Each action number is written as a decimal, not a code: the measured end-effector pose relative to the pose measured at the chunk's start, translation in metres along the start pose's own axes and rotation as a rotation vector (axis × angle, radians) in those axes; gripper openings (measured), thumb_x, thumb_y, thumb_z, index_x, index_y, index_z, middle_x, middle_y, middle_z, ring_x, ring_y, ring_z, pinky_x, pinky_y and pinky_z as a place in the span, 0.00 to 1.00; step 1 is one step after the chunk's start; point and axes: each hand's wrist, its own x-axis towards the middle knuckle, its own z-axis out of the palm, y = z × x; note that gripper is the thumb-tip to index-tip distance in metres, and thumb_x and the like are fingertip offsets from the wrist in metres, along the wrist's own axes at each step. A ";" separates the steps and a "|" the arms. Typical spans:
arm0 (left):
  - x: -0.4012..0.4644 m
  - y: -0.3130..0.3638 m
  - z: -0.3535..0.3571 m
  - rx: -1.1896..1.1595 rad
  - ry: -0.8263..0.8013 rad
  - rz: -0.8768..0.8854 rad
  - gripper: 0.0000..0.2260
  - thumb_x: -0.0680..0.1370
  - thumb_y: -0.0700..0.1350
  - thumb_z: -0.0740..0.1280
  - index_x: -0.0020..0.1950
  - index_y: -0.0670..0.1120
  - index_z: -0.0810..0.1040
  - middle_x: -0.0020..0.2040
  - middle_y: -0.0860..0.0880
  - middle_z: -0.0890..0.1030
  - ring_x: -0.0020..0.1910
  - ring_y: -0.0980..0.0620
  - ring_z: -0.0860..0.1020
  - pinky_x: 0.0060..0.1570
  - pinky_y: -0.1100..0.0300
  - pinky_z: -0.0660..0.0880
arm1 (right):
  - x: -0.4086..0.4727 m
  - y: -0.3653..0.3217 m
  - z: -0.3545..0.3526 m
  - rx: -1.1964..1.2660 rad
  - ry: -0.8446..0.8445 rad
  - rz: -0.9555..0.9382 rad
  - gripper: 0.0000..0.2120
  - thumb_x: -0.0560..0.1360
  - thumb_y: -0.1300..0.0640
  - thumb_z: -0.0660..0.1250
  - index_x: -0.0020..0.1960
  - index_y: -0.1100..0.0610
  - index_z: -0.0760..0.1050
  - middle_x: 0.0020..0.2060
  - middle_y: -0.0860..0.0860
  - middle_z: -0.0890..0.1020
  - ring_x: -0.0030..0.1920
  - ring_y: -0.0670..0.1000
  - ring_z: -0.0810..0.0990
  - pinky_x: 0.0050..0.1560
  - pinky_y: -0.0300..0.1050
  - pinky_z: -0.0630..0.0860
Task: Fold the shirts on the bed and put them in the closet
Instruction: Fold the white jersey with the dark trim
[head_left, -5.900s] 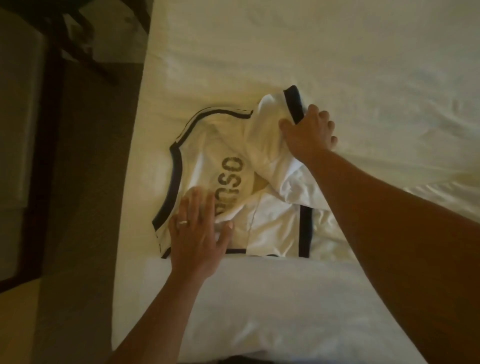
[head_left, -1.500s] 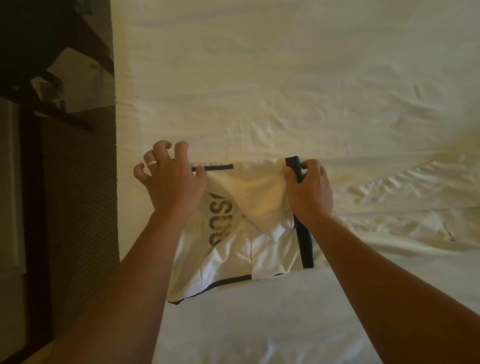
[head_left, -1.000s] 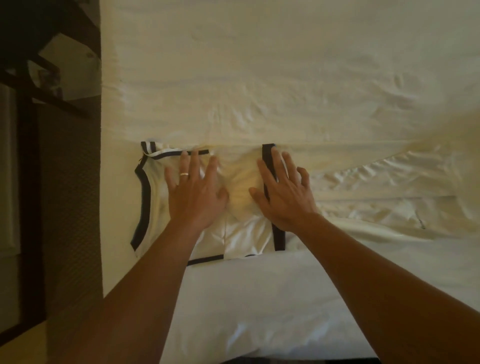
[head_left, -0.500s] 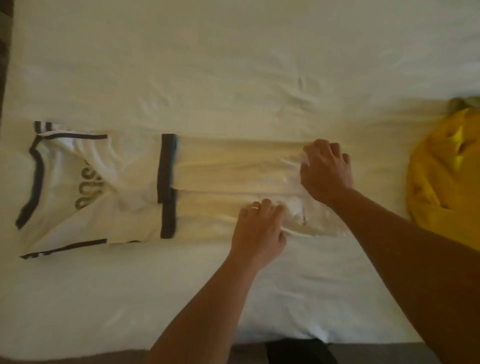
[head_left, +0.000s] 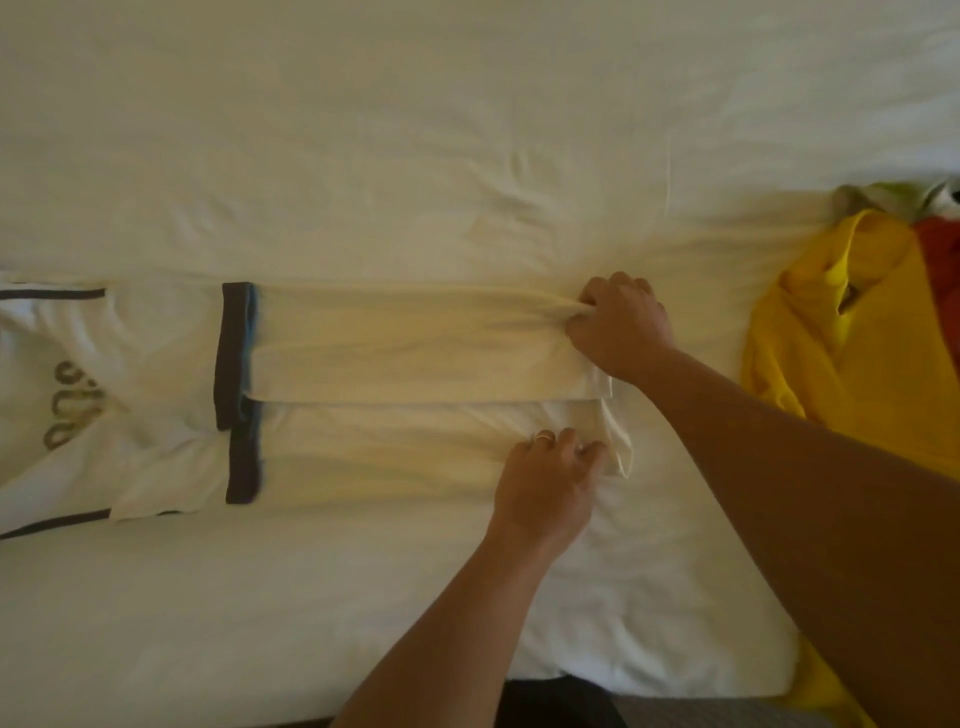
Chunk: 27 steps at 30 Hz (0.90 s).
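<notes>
A white, dark-trimmed shirt (head_left: 363, 384) with brownish lettering on its chest lies flat on the cream-sheeted bed (head_left: 467, 130), already narrowed into a long strip with both sleeves laid inward, their dark cuffs side by side near the middle. Its long axis runs left to right across the view, collar end at the left edge and hem end pointing right, toward a heap of unfolded shirts where a crumpled yellow shirt (head_left: 852, 332) sits with a red garment (head_left: 940, 260) just behind it. Both hands work the hem end. The right hand (head_left: 621, 325) has its fingers curled into the far corner of the hem, bunching the cloth into a gripped fold, while the left hand (head_left: 545, 480), wearing a ring, pinches the near corner with bent fingers. Holding the two corners at once probably keeps the hem edge square, so the bottom can likely be carried over toward the collar in one even fold. The strip lies near the bed's front edge, within easy reach, and well apart from the waiting pile so the cloths do not tangle.
</notes>
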 end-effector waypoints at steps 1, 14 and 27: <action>-0.002 -0.002 -0.004 -0.077 0.026 -0.028 0.07 0.72 0.42 0.71 0.48 0.47 0.78 0.39 0.47 0.78 0.34 0.44 0.78 0.29 0.55 0.74 | -0.001 -0.002 -0.003 0.060 -0.007 0.021 0.09 0.74 0.54 0.65 0.52 0.55 0.78 0.47 0.52 0.77 0.53 0.57 0.74 0.48 0.49 0.73; -0.109 -0.087 -0.121 -0.804 0.483 -0.572 0.06 0.71 0.45 0.69 0.45 0.53 0.75 0.33 0.50 0.77 0.32 0.49 0.75 0.32 0.55 0.72 | -0.032 -0.165 -0.028 0.778 -0.079 0.090 0.08 0.70 0.63 0.74 0.37 0.55 0.76 0.32 0.50 0.77 0.31 0.47 0.75 0.28 0.35 0.70; -0.246 -0.315 -0.187 -0.909 0.480 -0.869 0.06 0.76 0.39 0.71 0.46 0.48 0.76 0.35 0.51 0.76 0.31 0.58 0.72 0.32 0.67 0.70 | -0.014 -0.445 0.107 0.647 -0.142 0.053 0.07 0.71 0.59 0.73 0.42 0.57 0.75 0.36 0.51 0.77 0.37 0.52 0.76 0.39 0.47 0.74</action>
